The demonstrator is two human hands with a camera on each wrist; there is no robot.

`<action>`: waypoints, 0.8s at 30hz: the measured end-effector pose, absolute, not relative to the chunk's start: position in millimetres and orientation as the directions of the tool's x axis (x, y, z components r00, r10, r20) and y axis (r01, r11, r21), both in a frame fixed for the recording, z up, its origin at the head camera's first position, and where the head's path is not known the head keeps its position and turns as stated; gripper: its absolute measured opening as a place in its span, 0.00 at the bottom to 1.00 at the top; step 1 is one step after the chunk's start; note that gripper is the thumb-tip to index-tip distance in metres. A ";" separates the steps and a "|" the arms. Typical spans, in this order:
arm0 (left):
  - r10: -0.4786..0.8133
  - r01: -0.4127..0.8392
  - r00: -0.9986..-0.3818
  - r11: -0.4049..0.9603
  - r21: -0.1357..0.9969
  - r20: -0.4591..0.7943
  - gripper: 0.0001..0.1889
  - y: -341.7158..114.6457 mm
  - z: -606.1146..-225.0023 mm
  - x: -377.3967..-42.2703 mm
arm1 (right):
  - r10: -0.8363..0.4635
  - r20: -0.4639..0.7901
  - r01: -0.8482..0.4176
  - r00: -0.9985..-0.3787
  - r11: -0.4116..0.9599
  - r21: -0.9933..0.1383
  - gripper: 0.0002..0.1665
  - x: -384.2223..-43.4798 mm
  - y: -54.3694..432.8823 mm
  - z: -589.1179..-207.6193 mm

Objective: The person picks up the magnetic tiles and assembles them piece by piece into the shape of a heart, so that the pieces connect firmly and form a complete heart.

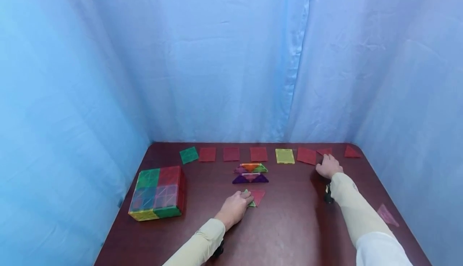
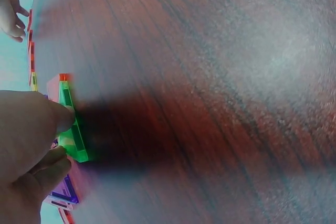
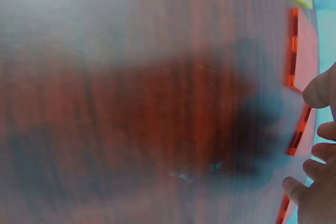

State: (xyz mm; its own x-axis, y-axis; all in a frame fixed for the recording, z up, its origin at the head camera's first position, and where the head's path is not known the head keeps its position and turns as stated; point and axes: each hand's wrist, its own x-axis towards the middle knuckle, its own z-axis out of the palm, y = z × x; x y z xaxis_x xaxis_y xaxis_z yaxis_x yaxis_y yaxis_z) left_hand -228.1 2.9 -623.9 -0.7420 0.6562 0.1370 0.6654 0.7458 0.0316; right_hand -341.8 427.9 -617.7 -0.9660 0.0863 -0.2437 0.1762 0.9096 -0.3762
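The block (image 1: pixel 157 193) stands left of the triangles (image 1: pixel 258 196).

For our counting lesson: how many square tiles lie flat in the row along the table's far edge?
6. Left to right: green square, first red square, second red square, third red square, yellow square, fourth red square near the right hand. None appears hidden.

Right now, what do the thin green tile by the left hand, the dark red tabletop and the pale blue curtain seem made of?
Thin green tile: probably plastic, glossy, with a see-through tint.
Dark red tabletop: wood or laminate, semi-gloss, showing streaky grain and glare.
Pale blue curtain: fabric, perhaps satiny, hanging in folds.
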 end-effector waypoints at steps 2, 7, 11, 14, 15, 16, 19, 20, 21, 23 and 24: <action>0.657 0.667 -0.740 0.744 0.031 0.146 0.17 1.4 -624.6 -224.3 | 0.080 -0.259 0.178 -0.962 0.908 -0.379 0.46 -343.6 433.5 -620.8; 0.675 0.682 -0.725 0.731 0.007 0.136 0.17 1.1 -625.7 -217.0 | 0.066 -0.296 0.172 -0.953 0.922 -0.348 0.43 -333.3 442.1 -624.7; 0.672 0.677 -0.732 0.736 0.004 0.110 0.16 1.8 -625.0 -215.4 | 0.138 -0.302 0.233 -0.943 0.924 -0.303 0.43 -318.8 447.8 -626.8; 0.660 0.665 -0.743 0.746 0.017 0.110 0.17 2.3 -623.0 -217.1 | 0.173 -0.291 0.252 -0.941 0.931 -0.264 0.43 -306.4 452.6 -623.1; 0.656 0.662 -0.747 0.750 0.022 0.110 0.18 2.5 -622.6 -217.9 | 0.171 -0.282 0.247 -0.944 0.934 -0.258 0.43 -301.6 452.9 -621.4; 0.652 0.658 -0.750 0.753 0.027 0.109 0.18 2.7 -622.2 -218.9 | 0.165 -0.272 0.237 -0.948 0.938 -0.255 0.42 -296.1 451.9 -619.0; 0.641 0.648 -0.759 0.761 0.038 0.109 0.18 3.3 -622.8 -221.7 | 0.129 -0.200 0.178 -0.971 0.952 -0.250 0.38 -277.3 442.4 -618.7; 0.638 0.644 -0.763 0.764 0.041 0.108 0.18 3.6 -623.3 -222.5 | 0.114 -0.161 0.152 -0.980 0.957 -0.247 0.37 -270.2 436.3 -620.1; 0.634 0.640 -0.766 0.767 0.045 0.107 0.18 3.6 -623.8 -223.3 | 0.100 -0.117 0.126 -0.988 0.963 -0.240 0.36 -262.9 429.0 -622.9; 0.626 0.633 -0.773 0.771 0.061 0.107 0.18 2.9 -624.9 -224.5 | 0.057 -0.005 0.056 -0.998 0.975 -0.215 0.33 -247.7 410.4 -631.8; 0.620 0.627 -0.778 0.776 0.071 0.104 0.18 2.2 -625.0 -224.9 | 0.030 0.050 0.019 -0.998 0.979 -0.201 0.32 -240.4 398.4 -636.4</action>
State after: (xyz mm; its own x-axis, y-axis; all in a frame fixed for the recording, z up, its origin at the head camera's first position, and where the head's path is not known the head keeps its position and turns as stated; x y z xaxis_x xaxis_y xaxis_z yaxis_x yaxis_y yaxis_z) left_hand -224.9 2.2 -625.0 -0.7779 0.6196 0.1044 0.6272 0.7756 0.0706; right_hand -240.4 398.4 -636.4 -0.9983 0.0298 0.0504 0.0191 0.9794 -0.2012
